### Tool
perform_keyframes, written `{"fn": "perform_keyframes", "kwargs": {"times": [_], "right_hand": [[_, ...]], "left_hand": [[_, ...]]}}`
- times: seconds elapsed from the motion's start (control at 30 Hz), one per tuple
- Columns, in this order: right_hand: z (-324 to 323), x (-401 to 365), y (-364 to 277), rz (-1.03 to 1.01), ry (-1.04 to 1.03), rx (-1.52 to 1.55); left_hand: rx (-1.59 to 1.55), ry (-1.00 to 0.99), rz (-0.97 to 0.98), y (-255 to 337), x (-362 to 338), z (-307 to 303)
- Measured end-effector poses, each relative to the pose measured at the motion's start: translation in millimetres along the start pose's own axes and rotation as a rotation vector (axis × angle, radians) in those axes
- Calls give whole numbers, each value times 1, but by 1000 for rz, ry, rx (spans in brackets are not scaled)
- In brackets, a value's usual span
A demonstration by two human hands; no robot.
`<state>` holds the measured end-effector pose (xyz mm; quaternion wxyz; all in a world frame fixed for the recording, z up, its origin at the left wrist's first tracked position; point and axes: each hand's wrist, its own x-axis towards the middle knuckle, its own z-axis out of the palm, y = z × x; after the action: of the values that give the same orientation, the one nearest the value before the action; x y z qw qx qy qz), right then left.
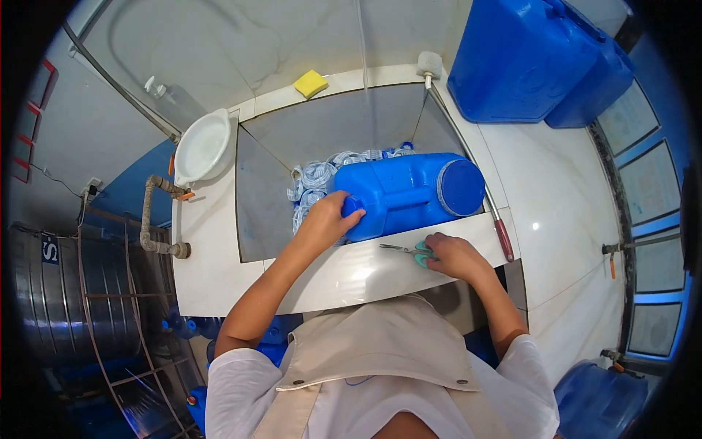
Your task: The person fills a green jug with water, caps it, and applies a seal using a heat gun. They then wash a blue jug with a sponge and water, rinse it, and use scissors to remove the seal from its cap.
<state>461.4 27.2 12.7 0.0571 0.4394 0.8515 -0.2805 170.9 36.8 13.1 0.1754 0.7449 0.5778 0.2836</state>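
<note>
A blue plastic water jug (pixel 409 186) lies on its side in the sink, with its large round cap (pixel 462 188) facing right. My left hand (pixel 325 219) is closed around the small blue cap (pixel 354 207) at the jug's left end. On the sink's front ledge, my right hand (pixel 455 256) grips the green handles of a pair of scissors (pixel 409 250). Their blades point left, toward the jug, and look nearly closed. Coiled white strips with dark markings (pixel 319 174) fill the sink behind and left of the jug.
A white basin (pixel 203 146) stands on the left ledge. A yellow sponge (pixel 311 84) rests on the back ledge. A long-handled brush (pixel 468 146) with a red grip lies along the sink's right edge. Blue jugs (pixel 512 62) stand at the back right.
</note>
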Motion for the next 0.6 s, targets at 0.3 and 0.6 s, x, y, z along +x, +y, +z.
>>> {"fn": "perform_keyframes", "kwargs": {"times": [0.3,0.6], "right_hand": [[1,19,-10,1,71,975],[0,46,-36,-106,-81,1358]], "left_hand": [[-538,-352,-840,-16,12,-2],[-1273,74,-732,12,-2,-28]]}}
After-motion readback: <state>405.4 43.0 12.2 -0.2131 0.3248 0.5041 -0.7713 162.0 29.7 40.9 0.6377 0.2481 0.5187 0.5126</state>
